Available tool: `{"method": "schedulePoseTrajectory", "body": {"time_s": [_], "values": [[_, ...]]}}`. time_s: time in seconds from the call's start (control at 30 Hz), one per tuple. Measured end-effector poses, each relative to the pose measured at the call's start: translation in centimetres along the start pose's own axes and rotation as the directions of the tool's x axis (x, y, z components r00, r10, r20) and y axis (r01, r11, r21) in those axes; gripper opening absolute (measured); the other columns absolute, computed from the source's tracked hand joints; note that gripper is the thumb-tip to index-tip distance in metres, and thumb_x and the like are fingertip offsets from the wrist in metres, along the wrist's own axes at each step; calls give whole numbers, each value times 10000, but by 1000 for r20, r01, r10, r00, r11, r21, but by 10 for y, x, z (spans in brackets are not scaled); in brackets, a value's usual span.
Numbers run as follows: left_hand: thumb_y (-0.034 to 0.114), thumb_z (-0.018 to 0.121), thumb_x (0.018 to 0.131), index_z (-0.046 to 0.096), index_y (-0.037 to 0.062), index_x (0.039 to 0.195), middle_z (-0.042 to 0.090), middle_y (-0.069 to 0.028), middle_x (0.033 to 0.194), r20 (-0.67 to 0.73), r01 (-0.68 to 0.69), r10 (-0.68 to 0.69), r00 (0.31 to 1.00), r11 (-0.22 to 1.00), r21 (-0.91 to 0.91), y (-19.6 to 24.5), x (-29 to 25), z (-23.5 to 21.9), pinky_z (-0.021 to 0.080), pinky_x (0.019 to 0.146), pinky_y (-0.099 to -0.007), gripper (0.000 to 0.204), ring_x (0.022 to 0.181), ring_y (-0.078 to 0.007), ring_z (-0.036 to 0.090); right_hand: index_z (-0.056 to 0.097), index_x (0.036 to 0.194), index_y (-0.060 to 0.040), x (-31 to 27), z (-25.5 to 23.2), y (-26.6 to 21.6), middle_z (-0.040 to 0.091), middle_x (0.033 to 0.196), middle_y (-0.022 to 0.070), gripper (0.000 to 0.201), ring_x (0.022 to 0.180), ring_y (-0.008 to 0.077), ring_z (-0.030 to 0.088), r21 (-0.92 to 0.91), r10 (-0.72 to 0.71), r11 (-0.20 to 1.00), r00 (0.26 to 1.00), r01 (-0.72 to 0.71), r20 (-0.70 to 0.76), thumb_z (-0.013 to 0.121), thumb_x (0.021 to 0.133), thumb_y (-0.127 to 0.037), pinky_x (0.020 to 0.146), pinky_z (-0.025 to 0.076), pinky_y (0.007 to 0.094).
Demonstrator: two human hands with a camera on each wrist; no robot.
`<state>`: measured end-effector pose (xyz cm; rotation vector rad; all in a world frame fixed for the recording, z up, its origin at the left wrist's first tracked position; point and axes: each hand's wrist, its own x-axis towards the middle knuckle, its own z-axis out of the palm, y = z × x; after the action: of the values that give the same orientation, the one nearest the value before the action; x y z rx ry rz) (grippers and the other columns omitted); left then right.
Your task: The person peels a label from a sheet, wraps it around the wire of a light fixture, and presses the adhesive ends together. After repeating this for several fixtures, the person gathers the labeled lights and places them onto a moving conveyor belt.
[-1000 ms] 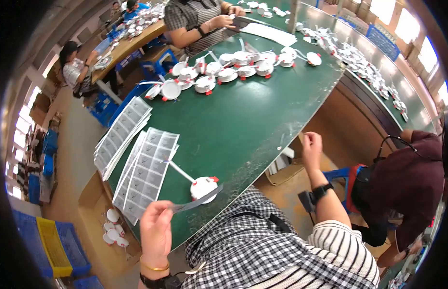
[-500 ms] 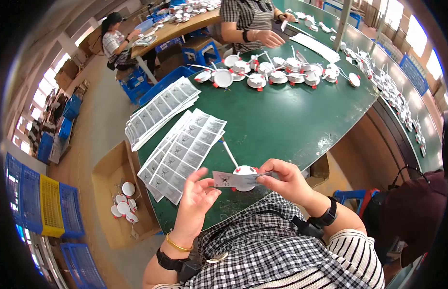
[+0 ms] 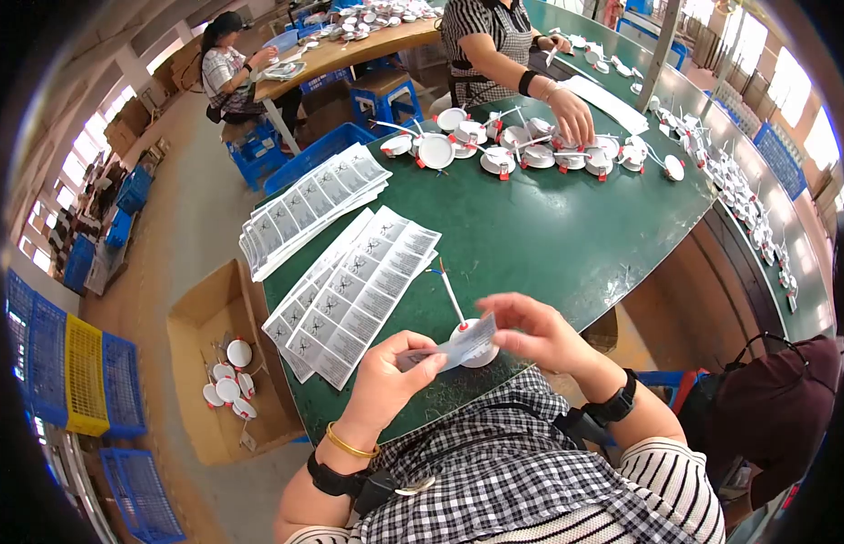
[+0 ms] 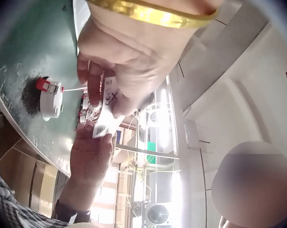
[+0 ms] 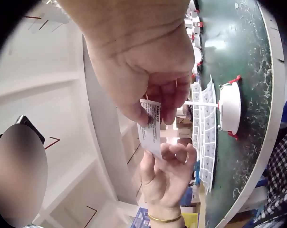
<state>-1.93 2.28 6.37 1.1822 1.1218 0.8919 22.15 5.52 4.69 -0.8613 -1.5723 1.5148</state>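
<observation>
A printed label strip (image 3: 467, 347) is stretched between the two hands above the table's near edge. My left hand (image 3: 386, 376) pinches its left end between thumb and fingers. At the other end, my right hand (image 3: 542, 337) grips the strip with thumb and fingertips, as the right wrist view shows on the label (image 5: 150, 126). Beneath the hands, a round white downlight (image 5: 230, 108) with red clips lies on the green table, its white cable pointing away from me. In the head view the label partly covers that downlight.
Two stacks of printed label sheets (image 3: 363, 295) (image 3: 313, 204) lie to the left. Across the table, a person's hand (image 3: 572, 116) reaches over a row of downlights (image 3: 436, 152). A cardboard box (image 3: 200, 317) holding several lamps stands on the floor left; another person (image 3: 780, 408) sits at right.
The right hand has come in from the right to the label. The left hand, earlier loosely spread beside the label, now pinches its left end. The person opposite has reached into the lamp row.
</observation>
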Motion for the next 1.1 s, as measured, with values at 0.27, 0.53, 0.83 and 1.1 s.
{"method": "schedulePoseTrajectory", "body": {"time_s": [0.27, 0.53, 0.83, 1.1], "values": [[93, 681, 846, 599, 12, 970, 626, -19, 907, -37, -9, 2, 999, 984, -180, 6, 12, -1, 461, 768, -218, 170, 836, -70, 568, 596, 1135, -12, 32, 14, 64, 645, 1012, 135, 262, 901, 237, 634, -355, -47, 935, 996, 19, -71, 537, 897, -103, 809, 503, 338], [96, 666, 866, 607, -1, 981, 628, -10, 904, -194, -33, -8, 981, 978, -206, -16, 34, 8, 446, 754, -203, 162, 823, -55, 559, 679, 803, -44, 22, 46, 58, 650, 722, 111, 157, 669, 294, 624, -533, -277, 832, 947, 152, -161, 638, 837, -192, 624, 474, 380], [108, 672, 869, 618, -7, 949, 631, -19, 885, -234, -10, -38, 971, 980, -198, -23, 38, 13, 472, 733, -211, 150, 807, -61, 577, 685, 791, -53, 19, 48, 55, 648, 706, 100, 185, 657, 278, 624, -540, -186, 840, 962, 50, -200, 628, 835, -224, 636, 478, 372], [113, 672, 870, 616, -7, 940, 627, -21, 881, -257, 8, -57, 965, 982, -189, -26, 38, 10, 472, 730, -213, 150, 795, -64, 574, 682, 788, -52, 20, 49, 56, 648, 702, 94, 192, 657, 275, 624, -548, -191, 835, 961, 51, -201, 621, 841, -225, 637, 475, 367]]}}
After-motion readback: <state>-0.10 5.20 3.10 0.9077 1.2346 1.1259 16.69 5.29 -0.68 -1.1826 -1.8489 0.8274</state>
